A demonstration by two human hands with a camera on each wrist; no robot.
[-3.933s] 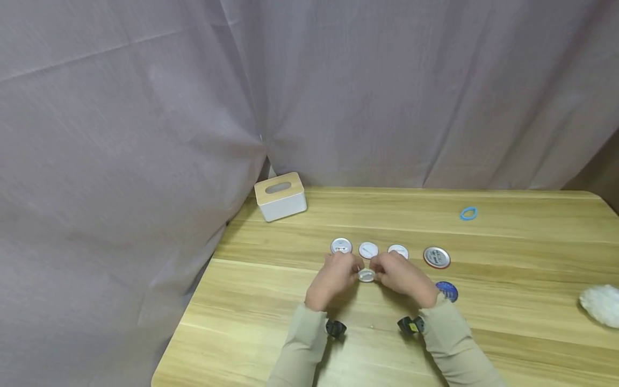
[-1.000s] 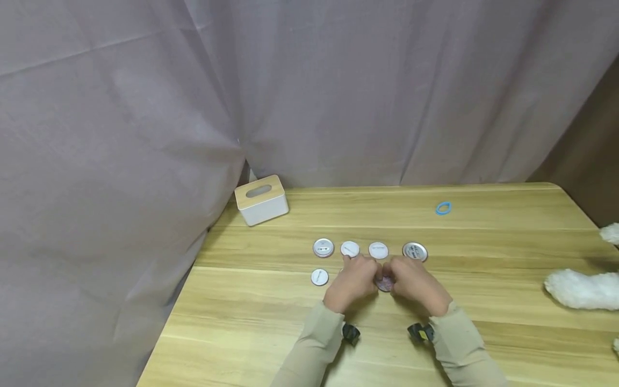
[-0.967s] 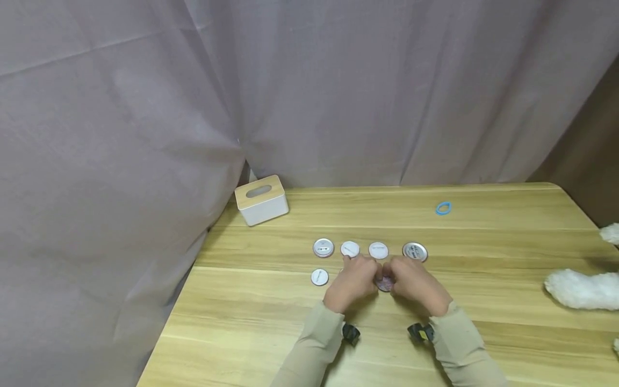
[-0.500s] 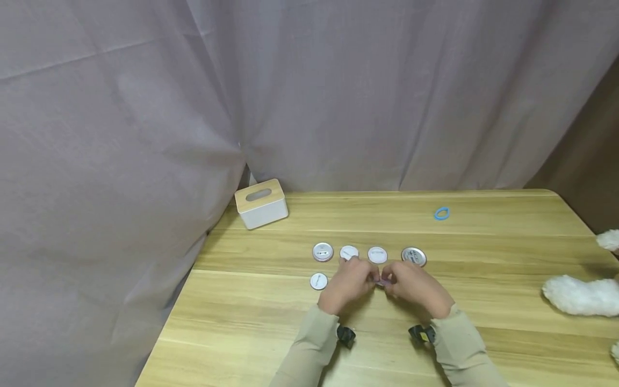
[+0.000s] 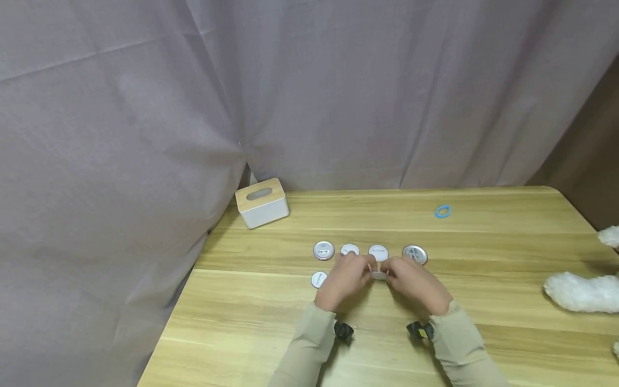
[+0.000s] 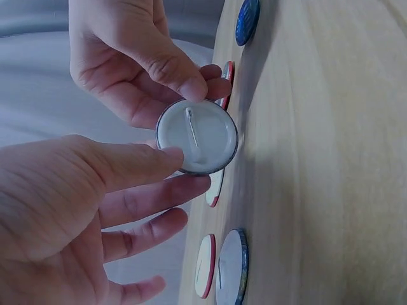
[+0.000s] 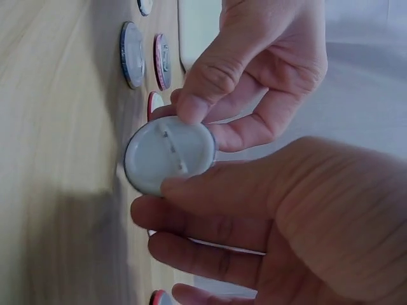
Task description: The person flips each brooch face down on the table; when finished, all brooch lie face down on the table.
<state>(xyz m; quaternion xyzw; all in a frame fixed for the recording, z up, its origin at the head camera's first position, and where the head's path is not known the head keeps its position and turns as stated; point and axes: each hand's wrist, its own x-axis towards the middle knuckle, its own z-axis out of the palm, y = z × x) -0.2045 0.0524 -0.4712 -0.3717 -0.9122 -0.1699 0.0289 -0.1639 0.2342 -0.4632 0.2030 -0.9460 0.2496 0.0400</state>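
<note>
Both hands hold one round pin badge (image 5: 379, 275) just above the table, its pale back and pin facing up. My left hand (image 5: 346, 277) pinches one edge between thumb and fingers. On the opposite edge, the right hand (image 5: 413, 280) does likewise; the left wrist view shows the badge (image 6: 197, 136) between both thumbs. Behind the hands lie a silver-backed badge (image 5: 323, 250), two white-backed badges (image 5: 350, 249) (image 5: 379, 253) and a larger silver badge (image 5: 415, 255). Another white-backed badge (image 5: 319, 279) lies left of my left hand. A blue badge (image 6: 247, 22) appears in the left wrist view.
A tissue box (image 5: 263, 203) with a wooden lid stands at the table's back left. A blue ring-shaped band (image 5: 442, 211) lies at the back right. White fluffy objects (image 5: 582, 292) are at the right edge. A grey curtain (image 5: 319, 97) hangs behind the table (image 5: 232, 333).
One second ago the held badge showed its purplish patterned face; the hands have turned it over, so its pale back now faces up. Earlier, they held a different, pale-backed badge.
</note>
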